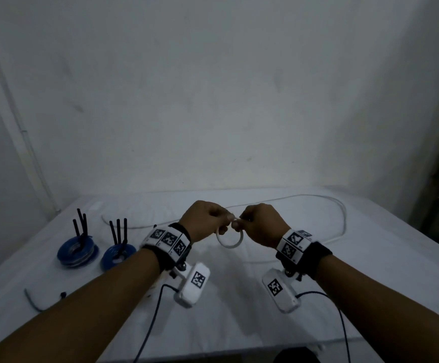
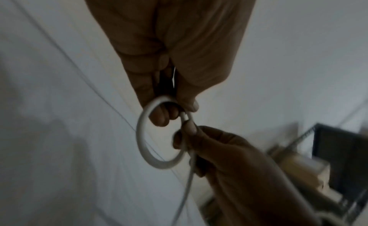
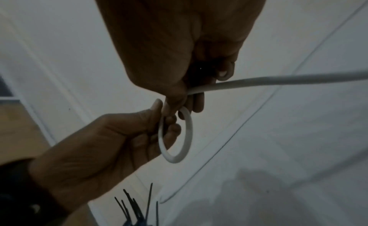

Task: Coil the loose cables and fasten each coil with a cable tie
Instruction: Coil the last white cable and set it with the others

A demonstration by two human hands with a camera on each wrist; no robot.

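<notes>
Setting: white wall behind a table [image 1: 370, 297] draped in white cloth, dim light.
Left hand [image 1: 207, 221]: raised above the table, fingers curled, pinching the top of the first small loop [image 1: 229, 238] of the white cable [image 1: 341, 218].
Right hand [image 1: 261, 224]: just beside the left, thumb and fingers closed round the cable where it leaves the loop; the wrist view shows the strand running out past its fingers [image 3: 196, 101].
Cable position: only one turn made; the rest lies slack in a wide sweep over the far and right part of the table.
Finished work: two blue coils [image 1: 78, 251], each with black cable ties [image 1: 80, 224] standing up from it, sit at the left, well apart from the hands.
Spare: one more dark tie (or a short lead, too dim to tell) [image 1: 33, 299] lies near the left edge.
Handling, my judgement: light, smooth and springy cable; the loop likely wants to spring open, so keep the pinch at the crossing point and feed slack with the right hand.
Risk: a long tail may drag or twist.
</notes>
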